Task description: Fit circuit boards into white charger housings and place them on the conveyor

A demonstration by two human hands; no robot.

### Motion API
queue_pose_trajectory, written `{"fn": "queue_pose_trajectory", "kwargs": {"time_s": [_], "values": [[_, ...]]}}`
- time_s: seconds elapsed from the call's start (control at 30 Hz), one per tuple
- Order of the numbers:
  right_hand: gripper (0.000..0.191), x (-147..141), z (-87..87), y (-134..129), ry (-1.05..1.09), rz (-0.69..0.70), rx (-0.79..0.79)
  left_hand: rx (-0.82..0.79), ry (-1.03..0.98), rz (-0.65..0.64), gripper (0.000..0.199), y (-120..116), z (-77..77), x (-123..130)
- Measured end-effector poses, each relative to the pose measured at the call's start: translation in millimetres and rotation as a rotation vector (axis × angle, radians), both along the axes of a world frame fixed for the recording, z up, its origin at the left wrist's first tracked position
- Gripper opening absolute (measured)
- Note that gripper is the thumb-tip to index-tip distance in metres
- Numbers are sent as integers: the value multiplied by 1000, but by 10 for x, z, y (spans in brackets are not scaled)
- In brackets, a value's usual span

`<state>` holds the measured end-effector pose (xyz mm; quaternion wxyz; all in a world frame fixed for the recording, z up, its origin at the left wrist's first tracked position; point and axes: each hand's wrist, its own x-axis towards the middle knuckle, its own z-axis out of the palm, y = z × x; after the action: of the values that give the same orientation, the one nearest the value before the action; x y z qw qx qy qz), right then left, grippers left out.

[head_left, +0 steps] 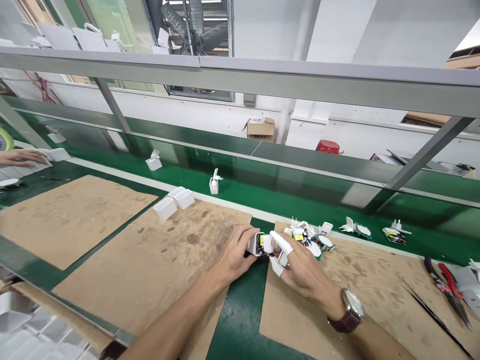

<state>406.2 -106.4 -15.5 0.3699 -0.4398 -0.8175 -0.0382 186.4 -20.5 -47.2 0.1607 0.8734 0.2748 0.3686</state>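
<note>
My left hand [237, 252] is closed around a white plastic case [253, 244], its opening turned to the right. At that opening my right hand [300, 262], with white finger cots on thumb and forefinger, pinches a small circuit board [265, 243] with a white part and a yellow component. The board sits partly inside the case; its inner end is hidden. Just beyond my right hand lies a pile of circuit boards [309, 237] with white plug pieces. Several empty white cases [174, 201] stand on the cardboard to the left.
Red-handled pliers [448, 287] and tweezers [431, 310] lie at right. White units [214, 184] and loose boards [395, 232] rest on the green belt [247, 195]. Another person's hand [24, 157] is at far left. A metal shelf [240, 80] crosses above; a box of white cases [41, 330] stands lower left.
</note>
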Motion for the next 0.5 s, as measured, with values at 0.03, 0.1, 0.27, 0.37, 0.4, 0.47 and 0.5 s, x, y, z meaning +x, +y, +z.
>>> {"fn": "queue_pose_trajectory", "kwargs": {"time_s": [0.03,0.1,0.27,0.37,0.4,0.47,0.5], "values": [[71,-1,1,0,-4,1,3,9,1,-1,60,-2,2,2],[71,0,-1,1,-7,1,1,26,-2,1,60,-8,11,5],[74,-5,-2,-2,-4,-12,1,51,-15,8,58,-30,42,13],[76,-18,15,-12,-14,-25,8,56,-15,19,58,-35,52,26],[77,-20,23,-15,-22,-34,4,58,-15,21,58,-35,53,31],[77,-19,39,-19,-38,-46,-11,64,-18,23,58,-32,52,39],[76,-15,46,-19,-43,-45,-19,66,-22,23,57,-30,51,42]]}}
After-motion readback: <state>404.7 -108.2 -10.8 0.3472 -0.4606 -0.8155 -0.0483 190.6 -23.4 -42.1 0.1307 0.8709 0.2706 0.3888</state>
